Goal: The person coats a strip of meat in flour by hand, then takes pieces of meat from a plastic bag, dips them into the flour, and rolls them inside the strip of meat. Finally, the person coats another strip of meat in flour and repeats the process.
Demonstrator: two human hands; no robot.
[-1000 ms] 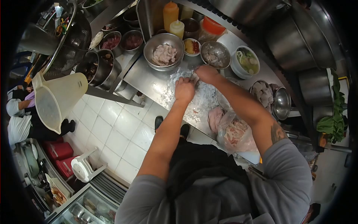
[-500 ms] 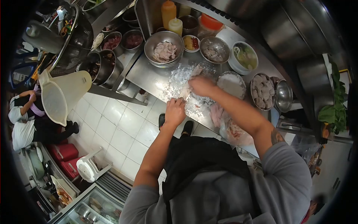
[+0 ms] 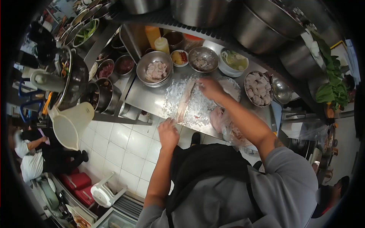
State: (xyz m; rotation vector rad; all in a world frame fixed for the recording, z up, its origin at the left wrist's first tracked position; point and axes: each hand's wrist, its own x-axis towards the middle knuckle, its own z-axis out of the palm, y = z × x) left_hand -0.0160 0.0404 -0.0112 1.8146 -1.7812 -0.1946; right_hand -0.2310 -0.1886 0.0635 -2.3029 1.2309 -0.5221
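Observation:
A long pale floured strip (image 3: 186, 99) lies stretched across a patch of white flour (image 3: 201, 102) on the steel counter (image 3: 146, 97). My right hand (image 3: 210, 88) is at the strip's far end, its fingers pinching that end. My left hand (image 3: 167, 133) hangs at the counter's front edge, just short of the strip's near end, with loosely curled fingers and nothing seen in them. A clear plastic bag of raw meat (image 3: 234, 131) sits under my right forearm, with a pale meat piece (image 3: 216, 117) beside it.
Behind the flour stand a steel bowl of pale meat (image 3: 156, 71), a sauce dish (image 3: 179, 57), a steel bowl (image 3: 203, 59), a white soup bowl (image 3: 234, 60), a floured plate (image 3: 232, 84) and a bowl of white pieces (image 3: 257, 89). A plastic jug (image 3: 72, 121) hangs left. People (image 3: 34, 159) crouch on the tiled floor.
Both hands were together on the flour, then drew apart and stretched the strip out. My left hand has pulled back to the counter's edge. The camera view has shifted down.

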